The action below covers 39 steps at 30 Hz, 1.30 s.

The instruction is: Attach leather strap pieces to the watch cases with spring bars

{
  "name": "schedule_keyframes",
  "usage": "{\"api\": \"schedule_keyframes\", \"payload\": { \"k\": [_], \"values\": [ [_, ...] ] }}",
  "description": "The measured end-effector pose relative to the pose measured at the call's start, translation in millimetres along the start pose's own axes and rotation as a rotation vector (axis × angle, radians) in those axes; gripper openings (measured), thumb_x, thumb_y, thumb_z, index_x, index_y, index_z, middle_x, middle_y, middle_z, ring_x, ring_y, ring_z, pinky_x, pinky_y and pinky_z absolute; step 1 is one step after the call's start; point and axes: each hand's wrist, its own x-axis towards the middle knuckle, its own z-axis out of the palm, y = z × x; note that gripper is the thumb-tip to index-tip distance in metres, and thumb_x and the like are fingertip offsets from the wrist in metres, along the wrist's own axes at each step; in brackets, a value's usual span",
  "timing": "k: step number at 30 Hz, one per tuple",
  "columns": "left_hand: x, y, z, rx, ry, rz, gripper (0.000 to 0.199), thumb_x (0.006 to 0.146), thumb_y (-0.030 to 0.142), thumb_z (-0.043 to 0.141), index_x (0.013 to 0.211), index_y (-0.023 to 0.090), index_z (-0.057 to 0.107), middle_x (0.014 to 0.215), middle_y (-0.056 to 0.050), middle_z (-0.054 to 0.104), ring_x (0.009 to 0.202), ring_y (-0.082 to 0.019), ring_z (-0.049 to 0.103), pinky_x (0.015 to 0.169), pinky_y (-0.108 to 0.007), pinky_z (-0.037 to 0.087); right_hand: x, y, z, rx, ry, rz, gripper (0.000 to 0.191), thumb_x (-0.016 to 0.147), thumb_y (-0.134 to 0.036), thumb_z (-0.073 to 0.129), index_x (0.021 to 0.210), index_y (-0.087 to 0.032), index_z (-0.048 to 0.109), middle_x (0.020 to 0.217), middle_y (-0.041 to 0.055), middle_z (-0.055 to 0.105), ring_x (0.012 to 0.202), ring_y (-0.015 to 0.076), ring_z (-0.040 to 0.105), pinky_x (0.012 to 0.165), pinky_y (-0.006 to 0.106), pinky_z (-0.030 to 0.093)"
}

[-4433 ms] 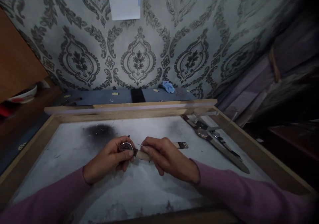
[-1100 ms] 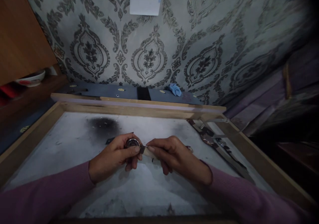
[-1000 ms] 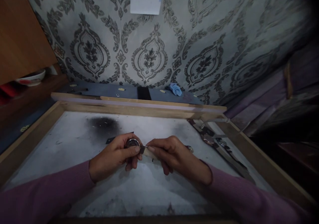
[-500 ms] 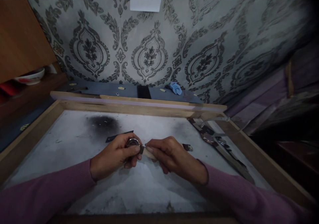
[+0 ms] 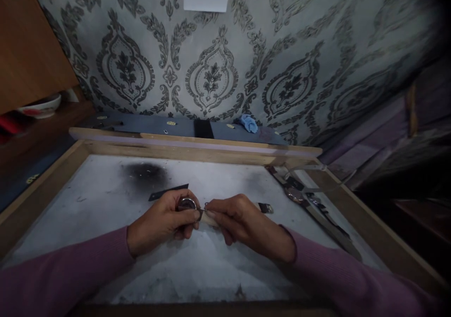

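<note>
Should the pinch loosen, the thin, silver-coloured metal pin (image 5: 203, 209) held between the closed fingertips of the right hand (image 5: 243, 219) could slip at 3 o'clock of the round, silver-rimmed wristwatch (image 5: 187, 204) clasped in the curled left hand (image 5: 165, 220).

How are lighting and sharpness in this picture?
Head view, overall: dim, darkest at right. Head view, upper right: wallpaper blurred, slanted. Head view, centre: the watch in the left hand has a bright rim but unreadable face; the thin metal piece in the right hand is indistinct.
</note>
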Motion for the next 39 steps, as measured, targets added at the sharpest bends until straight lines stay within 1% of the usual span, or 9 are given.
{"api": "schedule_keyframes", "payload": {
  "k": [5,10,14,18,23,27,30,36,39],
  "values": [
    [-2.3,2.8,6.0,0.005,0.087,-0.048,0.01,0.066,0.02,0.061,0.068,0.017,0.052,0.051,0.005,0.054,0.039,-0.005,0.039,0.037,-0.017,0.019,0.1,-1.3,1.0,-0.006,-0.02,-0.019,0.034,0.097,-0.025,0.04,0.075,-0.013,0.063,0.045,-0.0023,0.054,0.043,0.0071,0.052,0.048,0.017,0.041],
    [-1.8,1.3,6.0,-0.005,0.109,-0.054,0.006,0.061,0.015,0.054,0.066,0.018,0.052,0.049,0.005,0.052,0.038,-0.005,0.036,0.036,-0.018,0.017,0.8,-1.6,1.7,-0.009,-0.031,-0.023,0.032,0.097,-0.023,0.04,0.074,-0.013,0.061,0.047,-0.0012,0.056,0.045,0.0078,0.053,0.05,0.018,0.042],
    [-0.7,1.1,3.8,0.002,0.115,-0.059,0.007,0.062,0.015,0.054,0.068,0.018,0.052,0.05,0.005,0.053,0.038,-0.005,0.035,0.036,-0.019,0.017,0.9,-0.2,3.3,0.037,-0.032,0.018,0.03,0.096,-0.023,0.039,0.077,-0.013,0.059,0.044,-0.0027,0.052,0.04,0.0071,0.051,0.046,0.017,0.041],
    [0.3,4.0,3.9,-0.006,0.112,-0.055,0.006,0.061,0.017,0.054,0.067,0.018,0.051,0.047,0.005,0.051,0.038,-0.005,0.033,0.037,-0.019,0.015,0.3,-1.0,4.1,0.022,-0.011,0.04,0.027,0.096,-0.023,0.039,0.08,-0.014,0.059,0.04,-0.006,0.045,0.036,0.006,0.047,0.041,0.016,0.037],
    [0.9,2.2,2.6,-0.026,0.093,-0.038,0.007,0.06,0.016,0.055,0.066,0.017,0.052,0.048,0.005,0.051,0.039,-0.005,0.033,0.036,-0.019,0.015,0.0,-1.5,3.7,0.038,0.01,0.05,0.026,0.096,-0.026,0.041,0.08,-0.014,0.056,0.048,-0.0059,0.044,0.034,0.0036,0.041,0.037,0.015,0.033],
    [-0.2,-0.4,0.2,-0.021,0.074,-0.03,0.007,0.061,0.015,0.055,0.067,0.016,0.053,0.047,0.005,0.051,0.038,-0.005,0.033,0.036,-0.018,0.017,1.0,0.7,3.2,0.074,-0.01,0.077,0.026,0.095,-0.027,0.041,0.08,-0.014,0.057,0.062,-0.0015,0.056,0.037,0.0028,0.043,0.037,0.014,0.034],
    [-0.9,0.8,0.1,-0.031,0.063,-0.026,0.006,0.063,0.016,0.057,0.067,0.016,0.053,0.051,0.004,0.054,0.04,-0.005,0.035,0.037,-0.018,0.018,1.5,2.0,2.7,0.046,0.007,0.051,0.027,0.095,-0.026,0.042,0.077,-0.014,0.057,0.064,-0.001,0.057,0.037,0.0028,0.042,0.039,0.015,0.033],
    [-1.2,4.7,2.7,-0.094,0.026,-0.033,0.006,0.065,0.02,0.057,0.068,0.016,0.053,0.054,0.002,0.057,0.042,-0.005,0.039,0.038,-0.018,0.02,1.4,0.8,0.3,-0.134,0.07,-0.115,0.029,0.093,-0.02,0.044,0.066,-0.014,0.054,0.056,-0.002,0.051,0.05,0.0065,0.047,0.05,0.019,0.034],
    [-0.6,4.8,2.8,-0.112,0.026,-0.03,0.009,0.069,0.024,0.057,0.071,0.016,0.053,0.057,0.001,0.059,0.043,-0.006,0.042,0.039,-0.018,0.022,1.2,0.3,-0.5,-0.171,0.081,-0.113,0.029,0.092,-0.019,0.043,0.066,-0.014,0.055,0.056,-0.0017,0.052,0.05,0.0068,0.048,0.051,0.02,0.034]
  ]
}}
